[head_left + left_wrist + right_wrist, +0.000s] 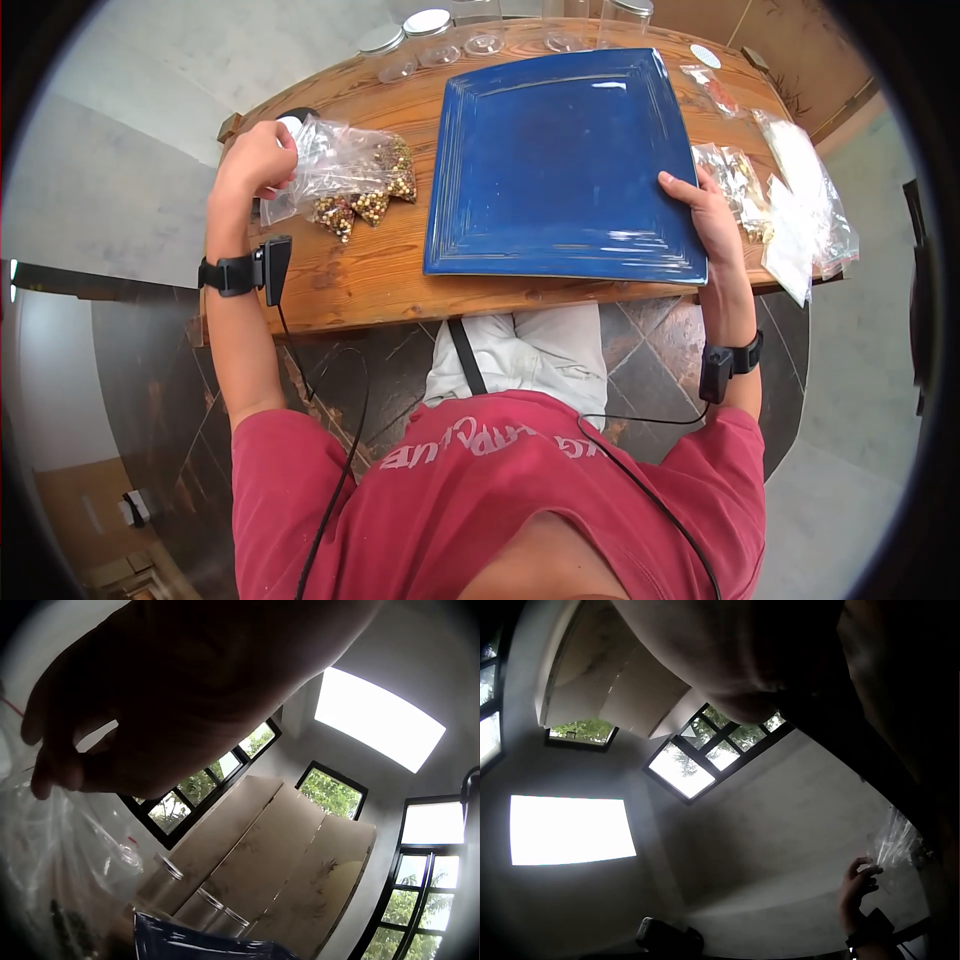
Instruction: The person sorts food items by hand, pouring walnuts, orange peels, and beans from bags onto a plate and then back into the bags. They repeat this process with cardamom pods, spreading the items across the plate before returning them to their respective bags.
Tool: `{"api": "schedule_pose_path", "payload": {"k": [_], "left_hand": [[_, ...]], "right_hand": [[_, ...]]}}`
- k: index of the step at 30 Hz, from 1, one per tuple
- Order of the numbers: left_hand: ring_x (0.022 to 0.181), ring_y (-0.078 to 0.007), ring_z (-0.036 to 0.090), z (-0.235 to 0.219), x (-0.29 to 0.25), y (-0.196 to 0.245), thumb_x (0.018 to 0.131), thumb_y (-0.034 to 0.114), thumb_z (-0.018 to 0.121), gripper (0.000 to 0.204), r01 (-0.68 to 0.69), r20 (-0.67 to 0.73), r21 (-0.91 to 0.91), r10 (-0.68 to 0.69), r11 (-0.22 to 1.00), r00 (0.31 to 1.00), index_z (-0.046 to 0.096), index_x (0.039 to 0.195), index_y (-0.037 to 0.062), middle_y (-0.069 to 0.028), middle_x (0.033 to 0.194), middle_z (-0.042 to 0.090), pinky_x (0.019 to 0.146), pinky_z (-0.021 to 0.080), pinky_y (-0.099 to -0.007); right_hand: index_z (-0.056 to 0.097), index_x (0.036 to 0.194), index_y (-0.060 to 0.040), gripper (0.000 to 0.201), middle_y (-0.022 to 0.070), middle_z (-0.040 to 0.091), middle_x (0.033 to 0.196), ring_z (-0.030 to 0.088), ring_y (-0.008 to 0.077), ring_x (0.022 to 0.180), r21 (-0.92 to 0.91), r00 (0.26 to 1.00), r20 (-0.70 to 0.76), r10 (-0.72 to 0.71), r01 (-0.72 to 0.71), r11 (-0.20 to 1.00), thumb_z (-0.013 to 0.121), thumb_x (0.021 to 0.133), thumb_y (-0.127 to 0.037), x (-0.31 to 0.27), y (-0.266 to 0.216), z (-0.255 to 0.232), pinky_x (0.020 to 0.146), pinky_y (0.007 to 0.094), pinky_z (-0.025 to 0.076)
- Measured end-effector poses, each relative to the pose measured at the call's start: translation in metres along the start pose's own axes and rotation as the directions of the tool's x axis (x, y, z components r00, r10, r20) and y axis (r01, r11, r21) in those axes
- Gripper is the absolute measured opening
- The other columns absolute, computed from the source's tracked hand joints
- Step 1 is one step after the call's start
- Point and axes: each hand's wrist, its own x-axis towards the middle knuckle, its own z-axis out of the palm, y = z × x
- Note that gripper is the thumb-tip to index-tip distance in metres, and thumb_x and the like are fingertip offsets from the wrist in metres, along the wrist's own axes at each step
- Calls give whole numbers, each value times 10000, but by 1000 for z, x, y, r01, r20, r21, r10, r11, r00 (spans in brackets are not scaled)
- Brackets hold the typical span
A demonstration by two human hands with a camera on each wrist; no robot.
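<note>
The left hand (255, 160) is held raised at the far-left part of the worktop (370, 280), its fingers curled and pinched on a clear bag (345, 175). The left forearm is stretched forward, a black band strapped at the wrist. The right hand (712, 222) is laid at the worktop's near right, the thumb extended, gripping the corner of the blue plate (560, 165); its wrist is likewise banded.

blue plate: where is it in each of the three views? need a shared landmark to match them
Head: blue plate centre of the wooden table, right hand on its right edge.
Left wrist: a blue sliver at the bottom edge.
Right wrist: not visible.
Shared landmark: the clear bag held by the left hand, seen in all three.
</note>
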Motion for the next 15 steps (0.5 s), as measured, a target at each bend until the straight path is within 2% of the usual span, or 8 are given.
{"api": "schedule_pose_path", "payload": {"k": [3,4,7,8,10,11,14,15], "left_hand": [[635,-231,716,18,11,-8,857,97,524,221,0,-94,141,13,990,996,710,953,27,-144,753,724,532,582,-387],[619,-251,717,23,11,-10,856,147,519,262,-28,-171,136,51,990,984,732,847,-5,-154,715,717,541,584,-384],[609,-262,715,28,21,-10,849,189,500,327,-42,-182,167,73,985,981,707,794,-58,-168,709,716,544,580,-375],[606,-300,717,24,13,-4,904,411,538,508,-52,-107,74,60,996,992,708,791,-55,-192,691,707,704,583,-423],[594,-304,708,23,0,14,881,575,573,647,-13,-154,-25,9,1000,988,693,749,-47,-188,683,700,695,581,-419],[588,-306,704,24,-5,22,870,658,590,721,5,-173,-69,-17,998,985,685,728,-43,-186,679,697,690,580,-417],[606,-301,700,25,-26,44,773,791,656,825,-31,-94,94,40,995,995,670,700,-30,-174,669,691,681,576,-413],[628,-300,705,29,-25,44,751,775,691,803,-103,-111,162,121,981,986,671,694,-26,-175,670,692,684,574,-411]], "right_hand": [[654,1199,22,302,99,723,1002,716,149,824,-8,1000,-7,-15,15,1000,715,921,-78,1,2,7,750,274,590],[656,1199,20,303,97,722,1003,714,146,826,-12,1000,-15,-24,23,1000,718,919,-80,3,2,10,752,274,588],[661,1206,9,317,96,723,1019,709,138,838,-45,1000,-8,-10,9,999,730,911,-85,2,4,10,764,268,579],[661,1210,9,320,98,724,1023,709,138,840,-48,1000,-10,-11,10,999,730,912,-87,2,5,13,766,266,579],[659,1221,10,326,96,725,1028,710,137,838,-63,998,-42,-35,33,997,721,916,-88,2,6,24,772,261,580],[657,1226,10,331,95,724,1028,710,136,838,-53,999,-9,-42,41,998,719,917,-88,3,6,26,771,261,582],[642,1256,13,356,95,723,1029,714,135,845,-52,999,32,-23,25,998,707,920,-87,-1,9,30,763,262,588],[638,1259,14,359,98,722,1031,715,136,846,-56,999,21,-31,32,998,704,921,-86,0,10,29,760,263,590]]}}
